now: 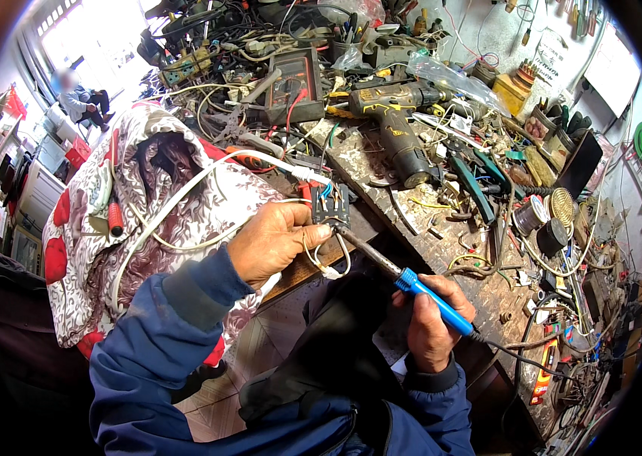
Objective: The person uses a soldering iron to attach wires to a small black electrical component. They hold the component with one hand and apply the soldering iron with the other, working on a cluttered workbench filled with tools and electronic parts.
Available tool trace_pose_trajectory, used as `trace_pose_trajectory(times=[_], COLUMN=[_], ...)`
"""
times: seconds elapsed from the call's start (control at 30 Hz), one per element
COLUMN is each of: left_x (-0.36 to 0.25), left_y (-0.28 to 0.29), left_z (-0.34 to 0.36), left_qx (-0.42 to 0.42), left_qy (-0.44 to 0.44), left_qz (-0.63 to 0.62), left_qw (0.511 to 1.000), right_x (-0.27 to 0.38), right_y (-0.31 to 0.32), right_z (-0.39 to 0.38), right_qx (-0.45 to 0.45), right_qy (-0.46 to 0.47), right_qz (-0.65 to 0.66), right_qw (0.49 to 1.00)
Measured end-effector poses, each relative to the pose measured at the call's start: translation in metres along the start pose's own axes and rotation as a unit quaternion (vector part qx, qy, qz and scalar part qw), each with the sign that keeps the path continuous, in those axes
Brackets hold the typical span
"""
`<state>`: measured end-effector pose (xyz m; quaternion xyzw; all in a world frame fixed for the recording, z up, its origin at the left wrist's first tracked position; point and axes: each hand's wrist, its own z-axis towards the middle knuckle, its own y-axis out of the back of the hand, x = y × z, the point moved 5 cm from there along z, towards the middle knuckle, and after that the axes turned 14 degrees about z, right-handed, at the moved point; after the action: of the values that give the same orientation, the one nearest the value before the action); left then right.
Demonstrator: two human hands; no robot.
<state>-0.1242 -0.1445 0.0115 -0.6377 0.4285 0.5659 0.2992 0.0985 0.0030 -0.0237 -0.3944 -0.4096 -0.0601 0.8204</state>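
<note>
My left hand pinches a small black electrical part with metal terminals between thumb and fingers, just off the bench's near edge. Blue wires and a thick white cable run to its upper side, and a loop of thin cream wire hangs below it. My right hand is closed around the blue handle of a soldering iron. The iron's metal shaft points up and left, its tip at the part's lower edge beside my left fingertips; whether they touch I cannot tell.
A patterned white and red cloth lies at left. On the worn wooden bench are a cordless drill, green-handled pliers, a multimeter-like box, solder spools and tangled wires. A person sits far back left.
</note>
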Motion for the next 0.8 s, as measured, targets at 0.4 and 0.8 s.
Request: trace_pose_trajectory(times=[0.4, 0.8], left_x=[0.0027, 0.0003], left_y=[0.0011, 0.0028], left_z=[0.0025, 0.0010], left_qx=[0.005, 0.023], left_qy=[-0.019, -0.005], left_qz=[0.009, -0.035], left_qw=[1.000, 0.999], right_x=[-0.0007, -0.0021], right_y=[0.0000, 0.0022], right_z=[-0.0011, -0.0014], right_qx=[-0.034, -0.023], right_qy=[-0.023, -0.008], right_qz=[0.030, 0.037], right_qw=[0.999, 0.999])
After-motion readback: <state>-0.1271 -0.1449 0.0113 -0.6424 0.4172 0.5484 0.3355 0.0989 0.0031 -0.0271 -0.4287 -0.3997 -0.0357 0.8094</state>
